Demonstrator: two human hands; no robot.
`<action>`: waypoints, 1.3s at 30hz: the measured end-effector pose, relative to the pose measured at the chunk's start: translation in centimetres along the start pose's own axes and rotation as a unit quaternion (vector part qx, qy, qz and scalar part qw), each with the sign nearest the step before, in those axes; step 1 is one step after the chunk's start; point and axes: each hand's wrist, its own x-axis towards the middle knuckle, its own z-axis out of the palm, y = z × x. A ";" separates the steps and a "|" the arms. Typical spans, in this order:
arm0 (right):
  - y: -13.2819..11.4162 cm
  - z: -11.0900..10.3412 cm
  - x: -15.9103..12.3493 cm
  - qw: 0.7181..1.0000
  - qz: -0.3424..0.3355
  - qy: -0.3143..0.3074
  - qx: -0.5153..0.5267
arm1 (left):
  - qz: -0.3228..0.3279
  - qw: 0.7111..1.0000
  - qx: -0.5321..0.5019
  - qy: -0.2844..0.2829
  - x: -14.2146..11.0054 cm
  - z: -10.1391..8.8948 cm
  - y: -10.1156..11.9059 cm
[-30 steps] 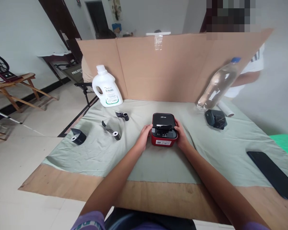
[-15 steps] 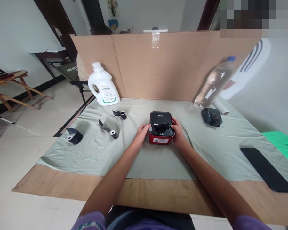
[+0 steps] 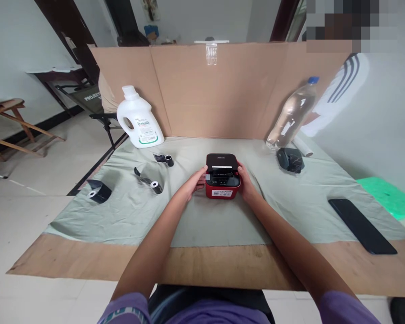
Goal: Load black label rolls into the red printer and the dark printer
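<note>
Left hand (image 3: 193,183) and right hand (image 3: 248,183): fingers grasp red-black boxy device (image 3: 222,176) | at left: three black rolls (image 3: 157,187) | behind: brown cardboard panel (image 3: 219,99) stands across | at right: flat black slab (image 3: 362,226)

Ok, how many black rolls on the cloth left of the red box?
3: back roll, nearest the white jug; middle roll, in front of it; left roll, near the cloth's left edge. No others visible.

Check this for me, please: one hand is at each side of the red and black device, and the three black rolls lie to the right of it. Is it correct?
Not quite: the head view shows the three black rolls lying to the left of the red and black device. One hand is at each side of it: left hand, right hand.
</note>
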 end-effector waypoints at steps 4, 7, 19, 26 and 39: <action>-0.4 -0.1 0.2 1.000 0.005 0.002 -0.018 | 0.021 0.999 0.026 0.037 0.2 0.2 -0.3; -0.5 0.0 0.2 1.000 0.008 0.004 0.005 | 0.012 0.999 0.032 0.041 0.2 0.6 -0.6; 2.9 -0.5 0.3 0.995 -0.042 0.019 0.093 | 0.297 0.855 0.388 0.175 -0.4 -6.2 4.1; 3.1 -0.8 0.2 0.995 -0.050 0.010 0.089 | 0.150 0.591 0.787 0.092 3.3 -12.4 8.9; 3.7 -1.1 0.7 0.996 -0.061 0.004 0.069 | 0.118 0.660 0.696 0.255 -2.6 -16.8 10.3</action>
